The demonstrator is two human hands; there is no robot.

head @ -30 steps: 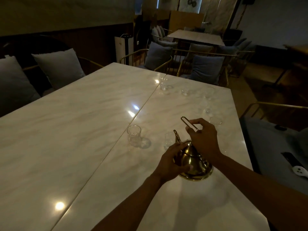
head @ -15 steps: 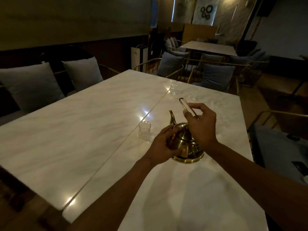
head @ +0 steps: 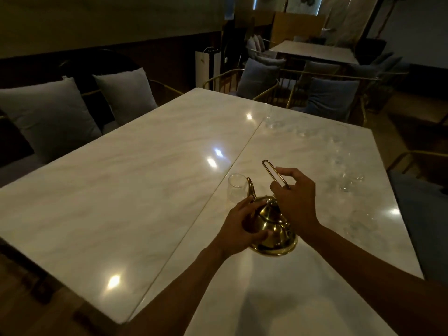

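A golden teapot (head: pixel 272 232) sits tilted on the white marble table (head: pixel 145 190), its spout pointing away from me toward a small clear glass (head: pixel 236 190). My left hand (head: pixel 238 227) cups the pot's left side, fingers curled round the body. My right hand (head: pixel 294 198) pinches the thin wire handle (head: pixel 272 172), which sticks up above the pot. The spout tip is right beside the glass rim.
Several more clear glasses (head: pixel 346 183) stand along the right and far side of the table. Grey cushions (head: pixel 48 117) line a bench at the left. Gold-framed chairs (head: pixel 322 98) with cushions stand beyond the far edge; another table is behind them.
The pot with both hands has moved closer to the small glass, and its spout now reaches the glass rim. The camera view has shifted.
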